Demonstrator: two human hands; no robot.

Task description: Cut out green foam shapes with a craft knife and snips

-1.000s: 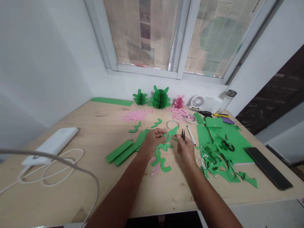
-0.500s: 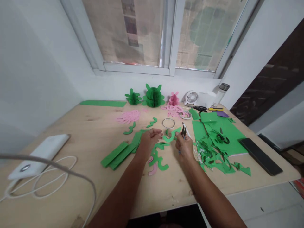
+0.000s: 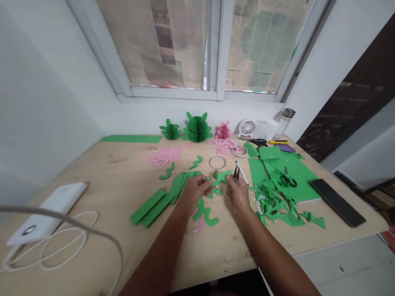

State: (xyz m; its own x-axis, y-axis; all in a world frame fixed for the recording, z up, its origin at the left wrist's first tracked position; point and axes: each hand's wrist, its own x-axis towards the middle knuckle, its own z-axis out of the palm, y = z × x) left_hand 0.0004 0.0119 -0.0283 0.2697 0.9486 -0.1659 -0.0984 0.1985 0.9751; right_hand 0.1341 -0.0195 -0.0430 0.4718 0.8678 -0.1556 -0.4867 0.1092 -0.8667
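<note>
Between my hands is a curved green paper cutout (image 3: pixel 221 176). Fingertips of my left hand (image 3: pixel 195 190) pinch its left end, while the thumb and finger of my right hand (image 3: pixel 238 195) are at its right end. That right hand is also closed around small scissors (image 3: pixel 236 174), whose dark blades point up and away; their handles are mostly hidden. Just below the hands lie more curved green cutouts (image 3: pixel 212 221) and a pink cutout (image 3: pixel 198 226). Beside my left forearm is a fanned row of green paper strips (image 3: pixel 154 207).
Green scraps (image 3: pixel 271 201) and green sheets (image 3: pixel 304 181) lie right, near a black phone (image 3: pixel 338 202). A metal ring (image 3: pixel 217 163), white pen (image 3: pixel 242 172) and pink cutouts (image 3: pixel 165 156) are farther back. Honeycomb paper figures (image 3: pixel 197 129) stand by the wall. A white cable (image 3: pixel 86 222) crosses the left side.
My left hand has moved slightly right and closed on the green cutout, which was held only by the right hand. The whole view has shifted a little.
</note>
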